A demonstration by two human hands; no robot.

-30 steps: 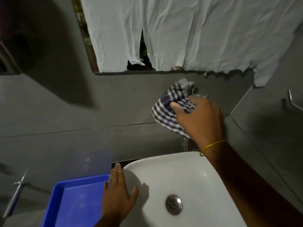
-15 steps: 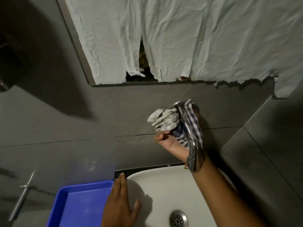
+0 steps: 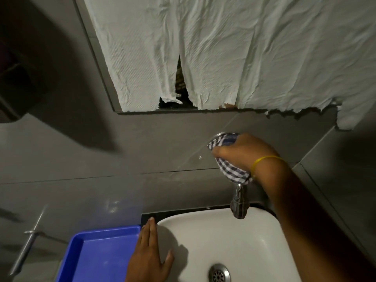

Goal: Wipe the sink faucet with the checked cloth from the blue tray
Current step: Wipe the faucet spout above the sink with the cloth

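Note:
My right hand (image 3: 242,154) is closed around the blue-and-white checked cloth (image 3: 233,173), which is wrapped over the upper part of the chrome faucet (image 3: 240,202). Only the faucet's spout, hanging over the back rim of the white sink (image 3: 213,237), and a bit of its wall plate show. My left hand (image 3: 149,255) lies flat, fingers together, on the sink's left rim beside the blue tray (image 3: 97,257), which holds nothing.
A mirror covered with torn white paper (image 3: 223,53) hangs above the faucet. Grey wall tiles surround the sink. A metal handle (image 3: 26,247) sticks out at lower left. The sink drain (image 3: 219,274) sits at the bottom edge.
My right hand has turned from under the faucet to over its top, with the cloth bunched around the upper part. The left hand stays on the sink rim. The view has shifted slightly.

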